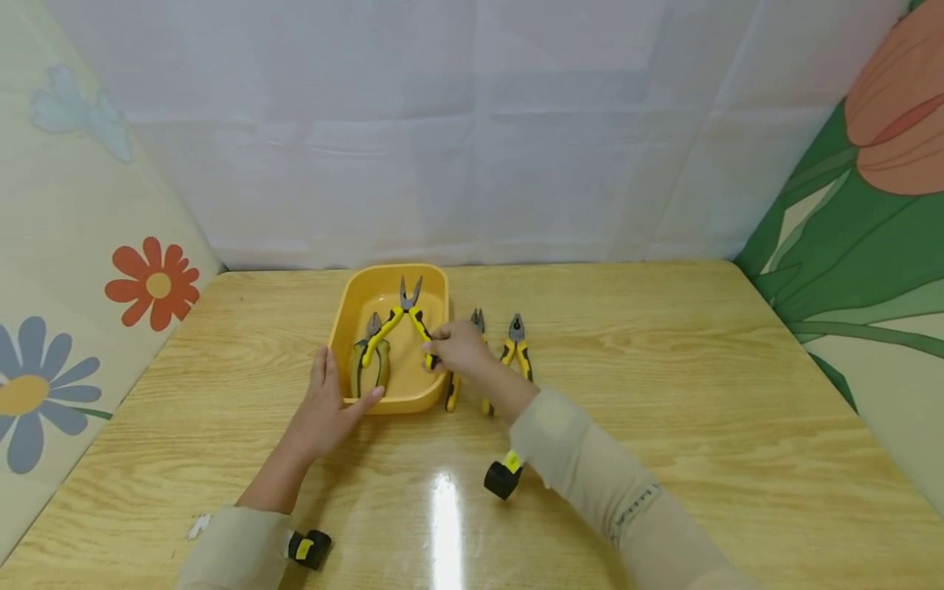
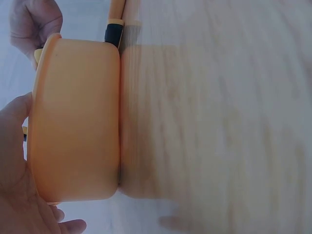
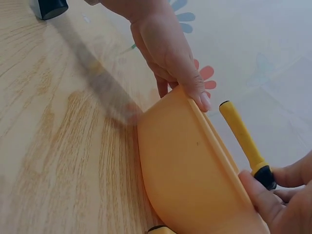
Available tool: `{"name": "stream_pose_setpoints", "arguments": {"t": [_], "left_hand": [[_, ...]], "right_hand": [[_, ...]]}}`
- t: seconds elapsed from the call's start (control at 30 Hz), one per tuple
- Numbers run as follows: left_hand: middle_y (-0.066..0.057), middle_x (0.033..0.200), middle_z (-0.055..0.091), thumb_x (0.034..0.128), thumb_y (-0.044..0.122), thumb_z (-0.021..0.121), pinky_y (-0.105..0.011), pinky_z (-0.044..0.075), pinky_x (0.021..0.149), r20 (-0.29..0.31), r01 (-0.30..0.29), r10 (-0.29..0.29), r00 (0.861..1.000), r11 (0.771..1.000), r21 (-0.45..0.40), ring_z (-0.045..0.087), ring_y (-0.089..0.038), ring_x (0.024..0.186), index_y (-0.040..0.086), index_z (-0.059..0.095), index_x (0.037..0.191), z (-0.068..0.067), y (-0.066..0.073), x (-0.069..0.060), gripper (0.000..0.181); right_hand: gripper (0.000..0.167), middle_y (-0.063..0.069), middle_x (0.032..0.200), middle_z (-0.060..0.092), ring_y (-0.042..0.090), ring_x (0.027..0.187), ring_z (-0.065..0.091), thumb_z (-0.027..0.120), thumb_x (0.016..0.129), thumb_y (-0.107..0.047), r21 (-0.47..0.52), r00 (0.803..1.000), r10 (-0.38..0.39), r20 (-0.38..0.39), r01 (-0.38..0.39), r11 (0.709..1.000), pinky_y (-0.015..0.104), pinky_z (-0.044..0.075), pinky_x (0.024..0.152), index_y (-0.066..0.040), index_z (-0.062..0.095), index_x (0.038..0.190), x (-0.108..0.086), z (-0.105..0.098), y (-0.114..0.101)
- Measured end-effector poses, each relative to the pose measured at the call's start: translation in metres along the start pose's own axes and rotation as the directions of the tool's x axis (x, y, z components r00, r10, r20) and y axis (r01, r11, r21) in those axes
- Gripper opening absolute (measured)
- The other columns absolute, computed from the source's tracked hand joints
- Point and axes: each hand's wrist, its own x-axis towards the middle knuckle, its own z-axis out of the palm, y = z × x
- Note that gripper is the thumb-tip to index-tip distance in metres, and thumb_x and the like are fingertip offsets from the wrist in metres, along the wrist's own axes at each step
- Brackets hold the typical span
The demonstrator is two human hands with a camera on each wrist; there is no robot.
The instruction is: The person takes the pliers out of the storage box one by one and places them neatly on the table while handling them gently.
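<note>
A yellow plastic bin (image 1: pixel 415 404) stands on the table, and my left hand (image 1: pixel 328 410) holds its near left corner, thumb over the front rim and fingers along the left side. With thumb and fingertips, my right hand (image 1: pixel 460 348) pinches one black-and-yellow handle of long-nose pliers (image 1: pixel 408 305). These pliers are spread open above the bin, their nose pointing away. Inside the bin lies a second pair of pliers (image 1: pixel 381 365) with dull yellow-green handles, partly covered by the held pair. In the right wrist view, the other handle (image 3: pixel 242 134) sticks up beyond the bin's rim.
Right of the bin lie two more pliers, one pair (image 1: pixel 478 318) half hidden by my right hand and another pair (image 1: pixel 518 329) farther right. Black wrist-worn pieces (image 1: pixel 503 478) hang below both sleeves. A white cloth (image 1: pixel 472 164) backs the table (image 1: pixel 664 369), with flower-painted panels at both sides.
</note>
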Motion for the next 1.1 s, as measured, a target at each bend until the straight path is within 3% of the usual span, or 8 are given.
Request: {"name": "stream_pose_setpoints", "arguments": {"t": [0.23, 0.57, 0.8, 1.1], "left_hand": [[-0.020, 0.139, -0.019, 0.0799, 0.060, 0.041, -0.055, 0.018, 0.094, 0.006, 0.010, -0.010, 1.000, 1.000, 0.006, 0.009, -0.045, 0.122, -0.002, -0.016, 0.133, 0.000, 0.001, 0.000, 0.099], [-0.020, 0.139, -0.018, 0.0797, 0.061, 0.040, -0.055, 0.018, 0.094, 0.006, 0.010, -0.010, 1.000, 1.000, 0.007, 0.009, -0.045, 0.122, -0.001, -0.017, 0.133, 0.000, 0.002, 0.000, 0.099], [-0.019, 0.138, -0.020, 0.0798, 0.060, 0.040, -0.055, 0.017, 0.094, 0.012, 0.016, -0.016, 1.000, 1.000, 0.003, 0.008, -0.045, 0.122, 0.000, -0.017, 0.133, 0.000, 0.002, 0.000, 0.099], [-0.017, 0.138, -0.022, 0.0808, 0.059, 0.040, -0.055, 0.017, 0.094, 0.008, 0.000, 0.000, 1.000, 1.000, 0.002, 0.008, -0.044, 0.123, 0.000, -0.017, 0.133, -0.001, 0.001, -0.001, 0.097]], "right_hand": [[0.032, 0.020, 0.106, 0.053, 0.018, 0.069, 0.058, 0.054, 0.084, -0.005, 0.015, 1.000, -0.020, 0.009, 0.020, 1.000, 0.023, 0.049, 0.059, 0.009, 0.051, 0.113, -0.003, -0.002, 0.002], [0.034, 0.023, 0.108, 0.052, 0.026, 0.076, 0.061, 0.053, 0.085, -0.003, 0.067, 0.999, -0.028, 0.028, 0.026, 0.997, 0.024, 0.049, 0.060, 0.010, 0.048, 0.116, -0.007, -0.006, 0.003], [0.030, 0.021, 0.098, 0.056, 0.024, 0.073, 0.062, 0.052, 0.085, -0.002, 0.077, 0.998, -0.050, 0.041, 0.047, 0.996, 0.025, 0.050, 0.062, 0.012, 0.051, 0.111, -0.017, -0.010, -0.001], [0.031, 0.019, 0.093, 0.057, 0.022, 0.072, 0.062, 0.052, 0.085, -0.001, 0.099, 0.999, -0.035, 0.008, 0.034, 0.994, 0.024, 0.049, 0.062, 0.010, 0.050, 0.113, -0.015, -0.016, 0.007]]}}
